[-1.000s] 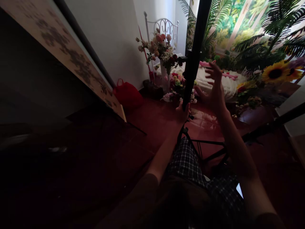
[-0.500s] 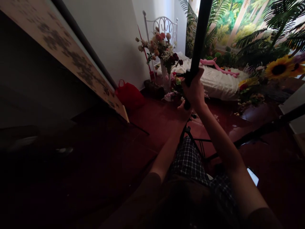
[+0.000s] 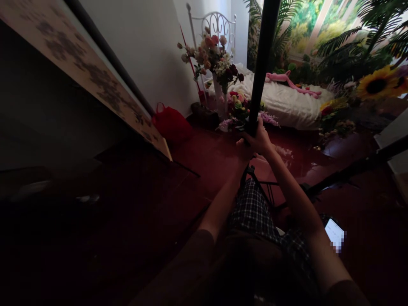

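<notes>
Head view: right hand (image 3: 262,139) lower on the black pole (image 3: 263,55) than in the earlier frame, now against left hand (image 3: 244,148), right fingers closed round the pole, left fingers mostly hidden, grip cannot be told, pole slanting upward before white-covered bed (image 3: 290,108), red bag (image 3: 172,124) leftward.

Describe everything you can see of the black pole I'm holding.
The black pole looks long, straight and smooth, perhaps metal, though dim light hides its finish. In the picture it slants steeply up and slightly right, until the top edge cuts it off. The right hand grips its lower part; the left hand is just below, its hold partly hidden. The pole's lower end is hidden at the hands.
</notes>
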Motion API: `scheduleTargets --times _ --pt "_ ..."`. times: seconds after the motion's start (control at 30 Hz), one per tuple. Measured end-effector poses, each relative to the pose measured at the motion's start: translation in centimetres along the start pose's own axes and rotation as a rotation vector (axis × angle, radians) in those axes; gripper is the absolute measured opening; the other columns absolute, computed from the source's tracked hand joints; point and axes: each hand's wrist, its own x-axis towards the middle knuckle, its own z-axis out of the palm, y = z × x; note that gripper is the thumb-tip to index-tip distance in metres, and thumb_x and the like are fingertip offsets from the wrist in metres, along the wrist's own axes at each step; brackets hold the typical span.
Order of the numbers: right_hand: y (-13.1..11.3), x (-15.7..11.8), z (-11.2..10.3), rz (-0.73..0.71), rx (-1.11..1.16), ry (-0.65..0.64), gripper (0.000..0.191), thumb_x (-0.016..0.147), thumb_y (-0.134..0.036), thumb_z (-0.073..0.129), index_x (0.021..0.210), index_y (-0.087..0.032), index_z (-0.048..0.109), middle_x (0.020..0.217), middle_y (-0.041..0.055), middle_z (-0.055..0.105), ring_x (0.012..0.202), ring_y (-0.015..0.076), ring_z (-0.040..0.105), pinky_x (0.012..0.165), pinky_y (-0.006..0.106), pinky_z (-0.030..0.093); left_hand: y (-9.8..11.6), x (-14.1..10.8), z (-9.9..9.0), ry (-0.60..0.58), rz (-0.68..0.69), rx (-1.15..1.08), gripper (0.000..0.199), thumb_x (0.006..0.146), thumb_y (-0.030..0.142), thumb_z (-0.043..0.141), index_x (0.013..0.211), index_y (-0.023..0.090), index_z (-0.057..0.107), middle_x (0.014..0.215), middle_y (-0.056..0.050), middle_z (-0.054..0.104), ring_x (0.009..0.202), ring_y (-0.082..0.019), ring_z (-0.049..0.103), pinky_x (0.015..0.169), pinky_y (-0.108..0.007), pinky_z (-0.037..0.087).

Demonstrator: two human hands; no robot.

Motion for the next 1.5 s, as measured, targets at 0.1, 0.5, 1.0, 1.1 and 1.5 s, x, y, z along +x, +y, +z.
scheduleTargets --times 0.1,0.5,1.0,1.1,1.5 --pt "0.1 -3.3 -0.7 -0.038 0.071 0.041 0.048 0.090 -0.038 0.055 0.134 -0.023 0.042 0.116 0.0110 0.066 0.106 0.0246 0.066 0.092 0.040 0.054 0.8 -0.6 -0.3 0.021 0.006 0.069 0.012 0.076 0.027 0.065 0.068 0.018 0.067 0.070 -0.008 0.072 0.069 -0.019 0.068 0.062 -0.026 0.048" --pt "2.7 -13.6 -0.8 -0.095 -0.258 0.082 0.041 0.096 -0.023 0.042 0.135 -0.025 0.054 0.151 0.0086 0.045 0.144 0.0229 0.036 0.118 0.051 0.033 1.5 -1.3 -0.1 0.042 -0.011 0.058 0.029 0.084 0.042 0.056 0.065 0.021 0.062 0.060 -0.005 0.067 0.071 -0.016 0.067 0.064 -0.027 0.048" --pt "2.7 -11.0 -1.1 0.176 0.103 0.119 0.040 0.102 -0.041 0.033 0.121 -0.022 0.063 0.116 0.0081 0.071 0.103 0.0196 0.068 0.090 0.032 0.052 1.6 -1.3 -0.2 0.051 -0.040 0.072 0.029 0.084 0.036 0.059 0.059 0.022 0.055 0.056 -0.003 0.064 0.071 -0.016 0.066 0.063 -0.027 0.045" --pt "3.0 -11.0 -1.4 0.130 -0.033 0.105 0.037 0.100 -0.036 0.039 0.125 -0.023 0.062 0.112 0.0075 0.072 0.100 0.0206 0.068 0.089 0.033 0.053 1.6 -1.2 -0.2 0.039 -0.044 0.069 0.028 0.084 0.035 0.058 0.060 0.022 0.056 0.056 -0.003 0.064 0.073 -0.017 0.067 0.063 -0.028 0.045" --pt "5.8 -10.7 -2.1 -0.059 -0.450 0.115 0.031 0.096 -0.035 0.053 0.123 -0.035 0.069 0.100 0.0044 0.070 0.097 0.0216 0.059 0.089 0.033 0.049 1.6 -1.2 -0.1 0.014 -0.035 0.029 0.028 0.085 0.038 0.056 0.062 0.022 0.057 0.056 -0.002 0.064 0.073 -0.016 0.066 0.064 -0.028 0.046"
